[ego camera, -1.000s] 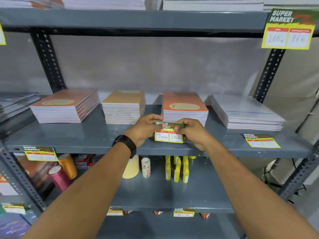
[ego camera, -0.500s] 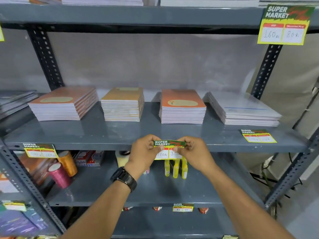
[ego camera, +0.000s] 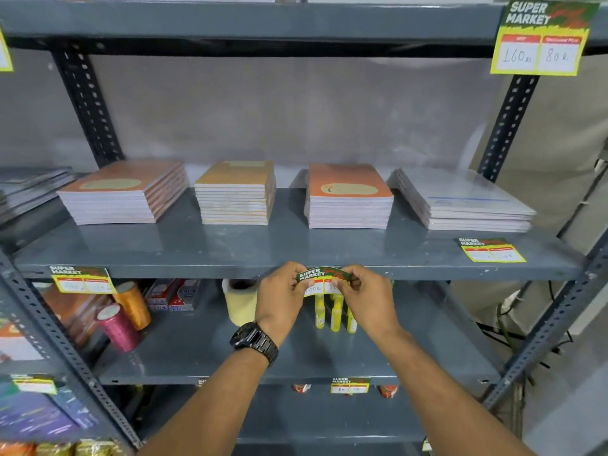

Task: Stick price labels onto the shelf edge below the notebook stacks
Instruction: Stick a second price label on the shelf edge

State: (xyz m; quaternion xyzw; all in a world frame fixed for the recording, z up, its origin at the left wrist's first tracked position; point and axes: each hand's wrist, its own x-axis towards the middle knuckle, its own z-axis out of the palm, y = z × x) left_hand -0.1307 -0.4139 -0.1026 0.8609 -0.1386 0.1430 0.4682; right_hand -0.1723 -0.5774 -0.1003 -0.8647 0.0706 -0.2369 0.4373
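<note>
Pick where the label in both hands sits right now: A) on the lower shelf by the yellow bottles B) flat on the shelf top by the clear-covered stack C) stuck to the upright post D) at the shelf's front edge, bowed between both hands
D: the price label arches between the left hand and the right hand against the shelf edge.

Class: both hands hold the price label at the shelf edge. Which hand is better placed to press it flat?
Right hand, marginally: its thumb lies on the label face; the left hand pinches the other end.

Bare forearms, black wristwatch (ego camera: 254, 341) on left
</note>
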